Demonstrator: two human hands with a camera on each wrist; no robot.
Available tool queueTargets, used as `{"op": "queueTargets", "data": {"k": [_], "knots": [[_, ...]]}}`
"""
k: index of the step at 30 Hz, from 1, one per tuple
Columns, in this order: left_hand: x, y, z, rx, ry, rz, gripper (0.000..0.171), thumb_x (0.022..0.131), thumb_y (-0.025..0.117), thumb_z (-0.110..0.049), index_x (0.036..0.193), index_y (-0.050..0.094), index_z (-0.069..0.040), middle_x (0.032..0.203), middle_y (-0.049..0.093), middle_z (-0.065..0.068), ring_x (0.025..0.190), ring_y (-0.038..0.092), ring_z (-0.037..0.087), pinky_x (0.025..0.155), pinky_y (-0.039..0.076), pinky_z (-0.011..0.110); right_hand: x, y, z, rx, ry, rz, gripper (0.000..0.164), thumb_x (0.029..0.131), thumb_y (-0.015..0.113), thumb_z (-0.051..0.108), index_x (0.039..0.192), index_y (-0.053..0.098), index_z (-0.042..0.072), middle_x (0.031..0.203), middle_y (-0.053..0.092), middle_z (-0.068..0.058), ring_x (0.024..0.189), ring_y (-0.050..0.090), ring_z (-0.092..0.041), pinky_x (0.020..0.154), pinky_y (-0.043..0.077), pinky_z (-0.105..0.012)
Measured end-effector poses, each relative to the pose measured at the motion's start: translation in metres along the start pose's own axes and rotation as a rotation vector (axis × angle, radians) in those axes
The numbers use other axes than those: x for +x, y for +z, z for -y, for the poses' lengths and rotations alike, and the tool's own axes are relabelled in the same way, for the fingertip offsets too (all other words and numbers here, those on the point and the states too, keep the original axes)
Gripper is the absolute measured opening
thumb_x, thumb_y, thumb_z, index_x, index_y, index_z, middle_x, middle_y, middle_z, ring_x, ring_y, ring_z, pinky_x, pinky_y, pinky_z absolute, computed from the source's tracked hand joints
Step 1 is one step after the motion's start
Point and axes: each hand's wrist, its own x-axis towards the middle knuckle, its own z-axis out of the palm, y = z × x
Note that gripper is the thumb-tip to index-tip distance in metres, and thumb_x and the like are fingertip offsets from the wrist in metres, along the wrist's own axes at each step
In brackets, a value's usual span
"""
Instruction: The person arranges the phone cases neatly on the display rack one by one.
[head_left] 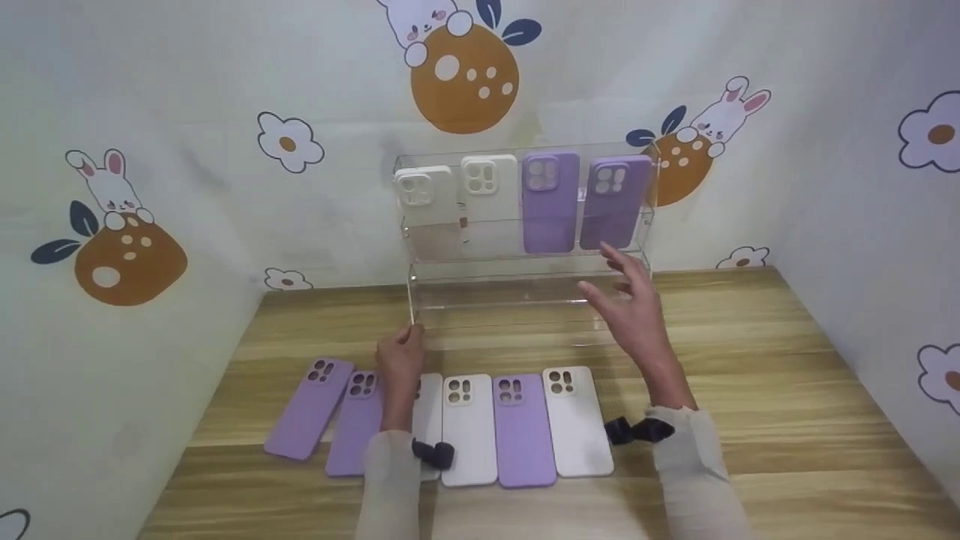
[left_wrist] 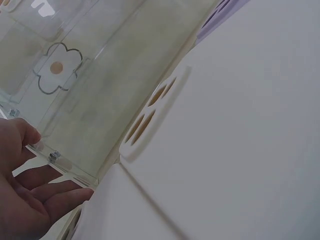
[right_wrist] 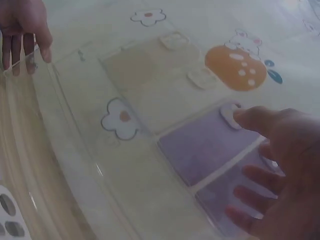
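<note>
My left hand [head_left: 399, 363] pinches the lower left edge of a clear acrylic display stand [head_left: 480, 289], thumb on one side and fingers on the other in the left wrist view. On the stand's upper tier lean two white phone cases [head_left: 491, 196] and two purple phone cases [head_left: 551, 214]. My right hand [head_left: 636, 311] is spread in front of the stand's right side, below the rightmost purple case [head_left: 616, 202], holding nothing. In the right wrist view its thumb overlaps the camera cutout of a purple case [right_wrist: 210, 142].
Several phone cases lie in a row on the wooden table [head_left: 765, 420] before the stand: purple ones at the left, then white cases [head_left: 470, 442] and another purple case [head_left: 525, 442] between them. A patterned cloth [head_left: 195, 112] stands behind and at both sides.
</note>
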Motion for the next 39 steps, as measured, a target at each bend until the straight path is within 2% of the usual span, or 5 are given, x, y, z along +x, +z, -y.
{"op": "queueTargets", "data": {"k": [5,9,19,28,39], "knots": [[-0.001,0.0,-0.001,-0.023,-0.058,0.046,0.038,0.092,0.06,-0.042,0.111,0.078,-0.014,0.05,0.041,-0.005,0.038,0.034,0.01,0.033,0.033,0.027,0.003,-0.022,-0.014,-0.032,-0.021,-0.101,0.061,0.088,0.076,0.012,0.144,0.052,0.007,0.144,0.051,-0.012,0.13,0.046,-0.028,0.104,0.041,-0.04],[-0.003,-0.003,-0.001,-0.005,-0.069,0.047,0.039,0.093,0.06,-0.043,0.12,0.074,-0.019,0.061,0.055,0.003,0.039,0.036,0.01,0.034,0.035,0.027,0.004,-0.034,-0.024,-0.066,0.028,-0.124,0.062,0.088,0.077,0.015,0.145,0.051,0.009,0.146,0.049,-0.011,0.132,0.044,-0.027,0.103,0.04,-0.04],[-0.004,-0.003,0.0,0.018,-0.07,0.051,0.038,0.093,0.06,-0.045,0.117,0.075,-0.019,0.056,0.046,-0.002,0.039,0.036,0.011,0.034,0.035,0.027,0.003,-0.059,-0.061,-0.066,0.194,-0.044,0.075,0.092,0.072,0.019,0.156,0.034,0.017,0.16,0.032,-0.015,0.143,0.035,-0.037,0.111,0.038,-0.054],[-0.003,-0.002,0.0,0.013,-0.053,0.037,0.035,0.095,0.06,-0.042,0.109,0.077,-0.015,0.059,0.047,-0.002,0.04,0.037,0.011,0.035,0.035,0.027,0.002,-0.059,-0.093,0.021,0.267,0.074,0.076,0.095,0.063,0.003,0.159,0.025,0.015,0.164,0.025,-0.017,0.143,0.039,-0.044,0.084,0.05,-0.009],[-0.001,-0.001,0.0,-0.032,0.05,-0.02,0.029,0.092,0.065,-0.03,0.105,0.079,-0.008,0.055,0.055,-0.004,0.047,0.041,0.008,0.043,0.035,0.022,-0.002,-0.054,-0.107,0.047,0.301,0.095,0.057,0.099,0.056,0.001,0.153,0.039,0.007,0.153,0.041,-0.022,0.133,0.052,-0.04,0.089,0.057,-0.024]]}}
